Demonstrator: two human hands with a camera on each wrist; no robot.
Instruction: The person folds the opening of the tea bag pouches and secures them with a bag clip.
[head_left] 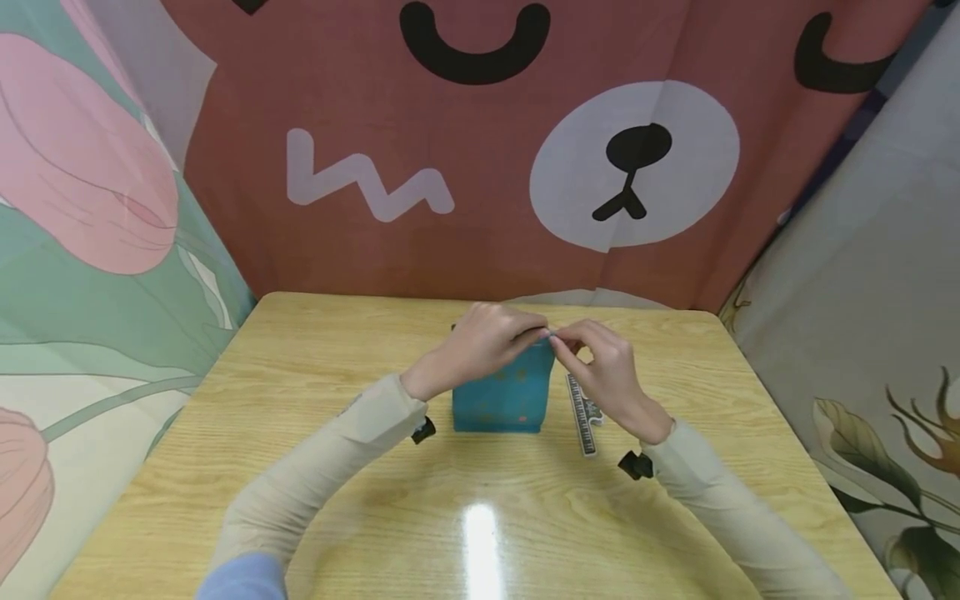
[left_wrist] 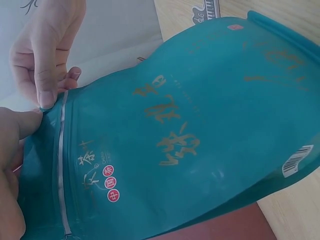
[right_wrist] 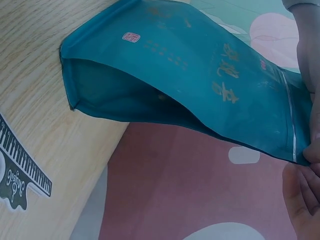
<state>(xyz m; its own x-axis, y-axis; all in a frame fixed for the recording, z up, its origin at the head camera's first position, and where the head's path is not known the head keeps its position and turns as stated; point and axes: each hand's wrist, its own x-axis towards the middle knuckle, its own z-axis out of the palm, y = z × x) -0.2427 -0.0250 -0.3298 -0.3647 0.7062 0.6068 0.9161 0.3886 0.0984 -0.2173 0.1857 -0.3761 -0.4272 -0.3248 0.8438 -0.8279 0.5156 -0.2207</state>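
A teal tea pouch (head_left: 501, 392) with gold lettering stands upright on the table. Its gusseted base rests on the wood, and a pale zip strip (left_wrist: 62, 165) runs across it just below the top edge. My left hand (head_left: 491, 337) grips that top edge, thumb on the near face. At the pouch's top right corner my right hand (head_left: 603, 362) pinches the edge between thumb and index finger. Both hands' fingertips meet close together there. The right wrist view shows the side gusset (right_wrist: 125, 95) bulging outward.
A ruler-like piece with piano keys and "Music" lettering (head_left: 583, 417) lies on the wooden table (head_left: 360, 500) just right of the pouch. Behind the table hangs a bear-print cloth (head_left: 480, 250); floral cloths hang at both sides.
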